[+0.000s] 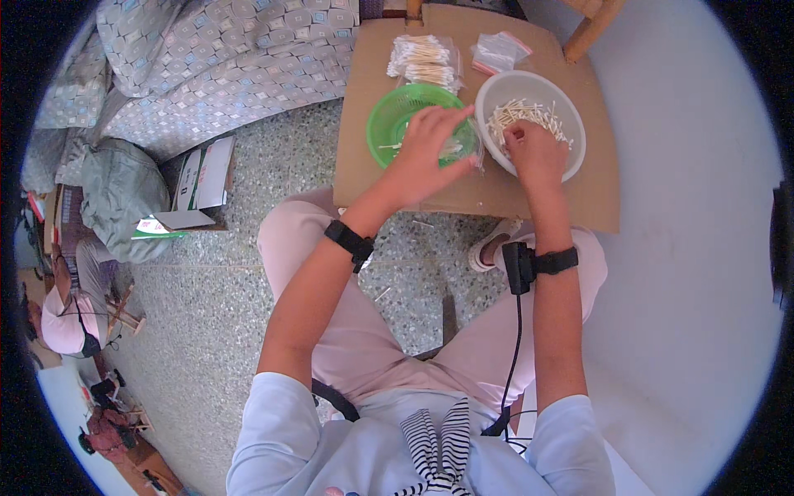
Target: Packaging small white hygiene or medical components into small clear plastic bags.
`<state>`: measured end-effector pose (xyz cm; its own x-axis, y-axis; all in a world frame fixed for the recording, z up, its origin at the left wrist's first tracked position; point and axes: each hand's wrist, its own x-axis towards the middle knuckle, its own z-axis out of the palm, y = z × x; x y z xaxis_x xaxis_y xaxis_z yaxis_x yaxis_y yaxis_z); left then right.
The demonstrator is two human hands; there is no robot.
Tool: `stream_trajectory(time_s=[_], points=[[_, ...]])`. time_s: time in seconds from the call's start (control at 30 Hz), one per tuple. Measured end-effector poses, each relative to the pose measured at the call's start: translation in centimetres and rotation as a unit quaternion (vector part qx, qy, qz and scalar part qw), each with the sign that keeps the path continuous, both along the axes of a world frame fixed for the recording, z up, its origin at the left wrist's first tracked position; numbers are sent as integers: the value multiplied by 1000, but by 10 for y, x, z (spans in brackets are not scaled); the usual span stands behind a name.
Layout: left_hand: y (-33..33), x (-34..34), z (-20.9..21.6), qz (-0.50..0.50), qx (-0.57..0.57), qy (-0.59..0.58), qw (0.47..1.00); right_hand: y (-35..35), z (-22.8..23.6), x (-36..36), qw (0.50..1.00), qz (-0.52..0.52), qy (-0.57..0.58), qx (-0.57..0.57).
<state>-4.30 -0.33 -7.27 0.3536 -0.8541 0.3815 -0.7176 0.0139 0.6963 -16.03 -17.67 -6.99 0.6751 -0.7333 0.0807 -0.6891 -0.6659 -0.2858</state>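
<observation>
My left hand [426, 157] reaches over a green plastic basket [382, 124], its thumb and fingers spread apart. Beside the thumb, at the basket's right side, shows a clear plastic bag [473, 142]; whether the hand touches it I cannot tell. A few cotton swabs [389, 146] lie inside the basket. In the white bowl [576, 124] to the right, my right hand [536, 153] dips with curled fingers into a heap of loose cotton swabs [529, 112]. Its fingertips are closed on swabs, partly hidden by the hand.
Bagged cotton swabs [426, 62] and flat clear bags [500, 52] lie on the cardboard-topped table [471, 194]. A white wall [686, 207] stands at the right. To the left are a patterned cover [240, 66], a grey-green sack [124, 194] and a person [74, 318].
</observation>
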Motion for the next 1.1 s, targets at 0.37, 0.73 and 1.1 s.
stream_trajectory(time_s=[0.37, 0.73, 1.1], points=[[-2, 1, 7, 32, -38, 31, 998, 0, 4, 9, 933, 18, -321, 159], [-5, 2, 5, 21, -39, 19, 999, 9, 6, 16, 806, 106, -457, 360], [-4, 1, 5, 34, -40, 19, 998, 24, 17, 17, 761, 133, -436, 461]])
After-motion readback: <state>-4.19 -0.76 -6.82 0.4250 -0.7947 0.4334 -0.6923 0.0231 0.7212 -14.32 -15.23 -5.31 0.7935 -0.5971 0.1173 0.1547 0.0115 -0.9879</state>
